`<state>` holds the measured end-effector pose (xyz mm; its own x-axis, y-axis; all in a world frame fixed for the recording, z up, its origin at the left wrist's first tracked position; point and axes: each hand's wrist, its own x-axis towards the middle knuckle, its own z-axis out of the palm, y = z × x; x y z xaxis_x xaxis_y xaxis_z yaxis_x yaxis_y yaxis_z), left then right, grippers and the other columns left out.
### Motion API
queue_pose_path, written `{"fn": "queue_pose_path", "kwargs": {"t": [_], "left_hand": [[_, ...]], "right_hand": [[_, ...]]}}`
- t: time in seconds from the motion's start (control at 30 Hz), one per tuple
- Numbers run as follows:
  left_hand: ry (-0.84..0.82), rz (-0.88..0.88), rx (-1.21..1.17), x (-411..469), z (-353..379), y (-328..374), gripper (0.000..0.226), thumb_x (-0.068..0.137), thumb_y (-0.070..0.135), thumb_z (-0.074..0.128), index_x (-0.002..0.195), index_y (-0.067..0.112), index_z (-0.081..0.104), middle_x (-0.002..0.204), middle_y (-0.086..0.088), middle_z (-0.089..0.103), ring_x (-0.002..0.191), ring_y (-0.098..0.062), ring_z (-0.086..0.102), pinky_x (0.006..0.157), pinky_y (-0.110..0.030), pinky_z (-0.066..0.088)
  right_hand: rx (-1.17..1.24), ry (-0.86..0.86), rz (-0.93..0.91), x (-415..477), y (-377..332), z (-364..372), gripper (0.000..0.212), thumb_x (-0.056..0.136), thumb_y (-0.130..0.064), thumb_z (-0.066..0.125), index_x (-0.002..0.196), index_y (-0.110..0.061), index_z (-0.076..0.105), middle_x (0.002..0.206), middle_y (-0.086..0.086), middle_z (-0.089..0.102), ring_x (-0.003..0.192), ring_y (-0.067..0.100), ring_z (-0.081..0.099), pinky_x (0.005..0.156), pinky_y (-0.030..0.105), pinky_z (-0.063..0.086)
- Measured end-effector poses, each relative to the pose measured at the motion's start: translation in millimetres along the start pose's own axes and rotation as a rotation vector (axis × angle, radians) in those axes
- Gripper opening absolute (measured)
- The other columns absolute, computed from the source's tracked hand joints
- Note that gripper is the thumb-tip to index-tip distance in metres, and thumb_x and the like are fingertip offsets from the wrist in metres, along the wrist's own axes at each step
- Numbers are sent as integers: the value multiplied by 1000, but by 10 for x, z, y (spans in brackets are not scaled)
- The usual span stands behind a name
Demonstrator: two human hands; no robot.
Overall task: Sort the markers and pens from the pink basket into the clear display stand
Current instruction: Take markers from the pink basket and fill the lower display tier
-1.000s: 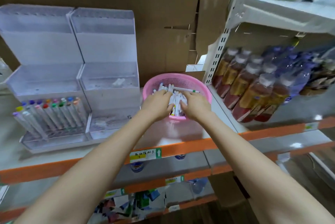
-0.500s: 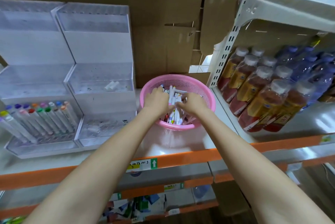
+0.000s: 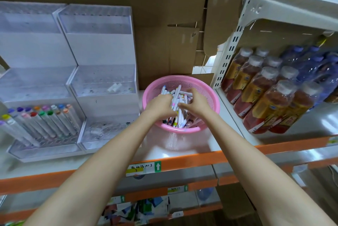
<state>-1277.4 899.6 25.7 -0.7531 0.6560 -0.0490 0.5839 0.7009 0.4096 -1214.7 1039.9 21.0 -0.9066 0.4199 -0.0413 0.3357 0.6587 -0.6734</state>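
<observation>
Head view is showing a white shelf (image 3: 182,147) with an orange front edge, backed by brown cardboard panels (image 3: 164,15). Shrink-wrapped drink bottles (image 3: 265,93) are sitting on the neighbouring shelf to the right. The pink basket (image 3: 210,97) is resting on the shelf, just beside the clear display stand (image 3: 98,79) on its left. Both hands are reaching into the basket. The left hand (image 3: 161,105) is lying over the left part of the pile of markers and pens (image 3: 178,101), its fingers curled down among them; whether they are gripping one cannot be told. The right hand (image 3: 196,102) is over the right part of the pile, fingers bent and touching the pens, grasp likewise unclear. The pens are mostly white-bodied with coloured caps and are lying loosely crossed. A row of colour-capped markers (image 3: 42,117) is already standing tilted in the stand's lower left compartment.
</observation>
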Motion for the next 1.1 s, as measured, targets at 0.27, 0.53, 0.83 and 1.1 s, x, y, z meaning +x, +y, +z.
{"fn": "queue_pose_path", "kwargs": {"t": [0.27,0.53,0.83,1.1], "left_hand": [[107,12,-220,-43,-65,19,36,77,19,63,113,15,60,74,0,61,74,-20,59,57,-27,38],[125,-23,-296,1,-42,-25,27,85,17,58,111,9,58,82,-4,68,70,-15,62,62,-29,48],[345,89,-530,-120,-144,-20,61,82,9,63,135,28,39,88,1,57,51,-10,55,54,-23,50],[453,269,-564,-485,-358,-14,58,83,13,64,133,36,44,84,14,60,73,-15,61,65,-30,55]], "right_hand": [[255,-66,199,-7,17,-66,24,78,3,58,101,-2,65,65,8,55,53,19,54,52,31,49],[440,53,45,-43,-22,-83,20,90,-7,62,110,-9,59,83,5,64,72,17,62,66,33,54],[436,73,-156,-171,-186,-122,34,88,-4,64,118,-15,55,76,3,66,77,15,65,69,31,58],[455,97,-339,-381,-570,-168,27,87,-3,64,113,-9,65,93,7,71,83,21,69,63,30,59]]}}
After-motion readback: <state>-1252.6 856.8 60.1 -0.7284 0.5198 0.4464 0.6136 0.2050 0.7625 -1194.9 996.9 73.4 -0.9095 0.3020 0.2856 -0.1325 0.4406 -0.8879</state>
